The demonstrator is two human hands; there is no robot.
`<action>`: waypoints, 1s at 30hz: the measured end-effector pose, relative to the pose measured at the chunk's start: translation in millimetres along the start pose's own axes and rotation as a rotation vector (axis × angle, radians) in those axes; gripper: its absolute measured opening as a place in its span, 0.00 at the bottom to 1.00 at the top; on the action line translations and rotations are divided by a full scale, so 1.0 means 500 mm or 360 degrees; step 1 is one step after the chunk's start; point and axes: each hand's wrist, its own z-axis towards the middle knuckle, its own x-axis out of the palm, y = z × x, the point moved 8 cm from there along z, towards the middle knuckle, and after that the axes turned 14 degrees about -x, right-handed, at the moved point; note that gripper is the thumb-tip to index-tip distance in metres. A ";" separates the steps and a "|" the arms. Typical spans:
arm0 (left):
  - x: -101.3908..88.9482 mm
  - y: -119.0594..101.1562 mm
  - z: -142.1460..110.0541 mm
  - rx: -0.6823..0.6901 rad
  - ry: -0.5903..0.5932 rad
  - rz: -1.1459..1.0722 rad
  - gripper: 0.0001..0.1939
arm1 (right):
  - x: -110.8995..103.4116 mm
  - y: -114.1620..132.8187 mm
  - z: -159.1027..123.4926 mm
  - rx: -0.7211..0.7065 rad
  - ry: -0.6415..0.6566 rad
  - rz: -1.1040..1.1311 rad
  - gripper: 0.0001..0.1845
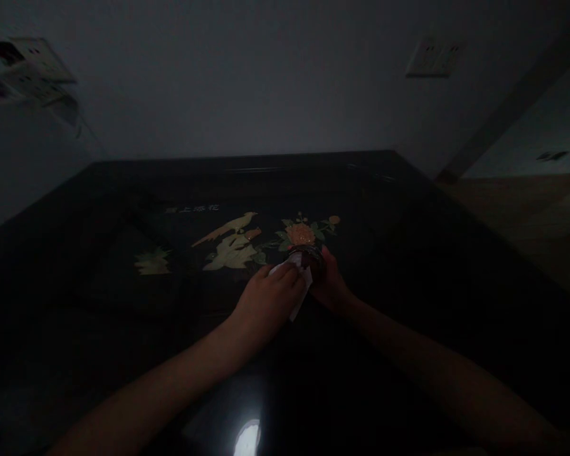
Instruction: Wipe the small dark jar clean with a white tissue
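Dark rounded object (316,266), mid-view, sits gripped in the right hand (331,283), whose forearm (418,354) slants in from four o'clock; from seven o'clock the other forearm (185,370) ends in the left hand (273,294), fingers curled on a white tissue (297,305) against it. Glossy black tabletop (399,278) spreads beneath, grey wall (266,82) at twelve, inlaid orange flower (301,234) at the object's twelve. Fingers and gloom obscure its shape.

The tabletop (361,202) is looking black, smooth and glossy, throwing back a bright patch of light. The flower decoration (300,234) is showing speckled and glinting; the bird decoration (235,224) is appearing smoother. The white sheet (302,296) is looking thin, creased and matt, like paper tissue. The dark object's (316,266) material is hiding in dimness. The wall (266,82) is appearing matt, the socket plate (434,58) is resembling plastic.
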 end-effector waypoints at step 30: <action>0.018 0.030 0.008 -0.0103 0.0242 -0.0809 0.23 | 0.018 0.021 -0.011 0.0060 0.0079 -0.0040 0.27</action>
